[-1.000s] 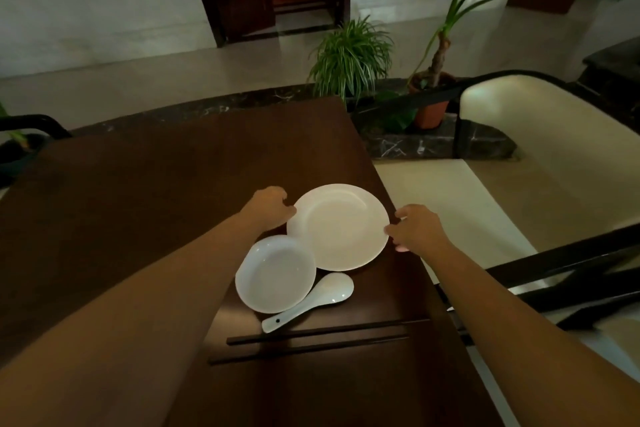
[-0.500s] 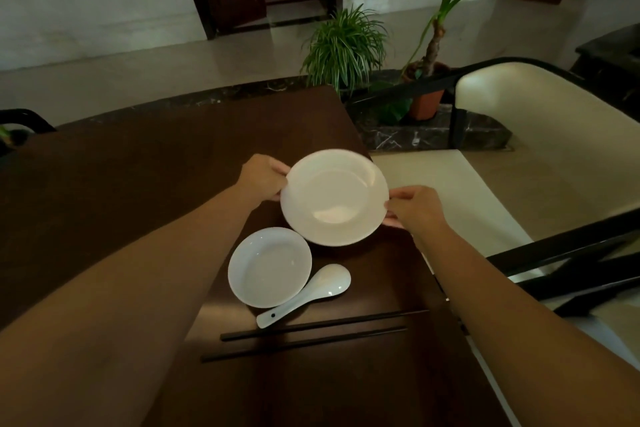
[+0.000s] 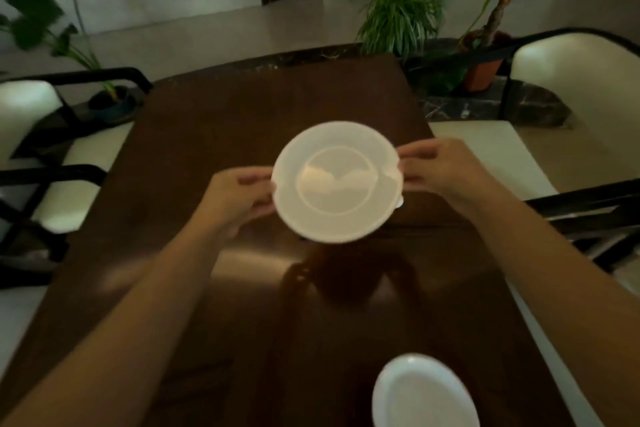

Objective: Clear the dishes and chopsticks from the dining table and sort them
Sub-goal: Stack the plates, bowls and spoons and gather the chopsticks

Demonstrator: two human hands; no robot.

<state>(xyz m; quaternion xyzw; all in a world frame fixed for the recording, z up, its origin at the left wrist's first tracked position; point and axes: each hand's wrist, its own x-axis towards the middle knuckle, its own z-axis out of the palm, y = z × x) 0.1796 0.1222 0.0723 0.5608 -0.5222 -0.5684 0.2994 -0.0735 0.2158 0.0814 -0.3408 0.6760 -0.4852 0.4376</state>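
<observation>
Bare table (image 3: 214, 288) surface spreads beneath the lifted plate (image 3: 336, 180) toward the far edge and left edge. Only the bowl (image 3: 424, 392) occupies the near right edge; chairs (image 3: 575, 80) flank both sides.

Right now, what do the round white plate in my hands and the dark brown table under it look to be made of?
The round white plate, gripped at its rim by the left hand and the right hand, looks like glazed ceramic or porcelain: smooth, with a soft sheen in its well. Melamine can't be excluded. The dark brown table looks like polished or varnished wood, mirroring light and the plate's shadow.
</observation>
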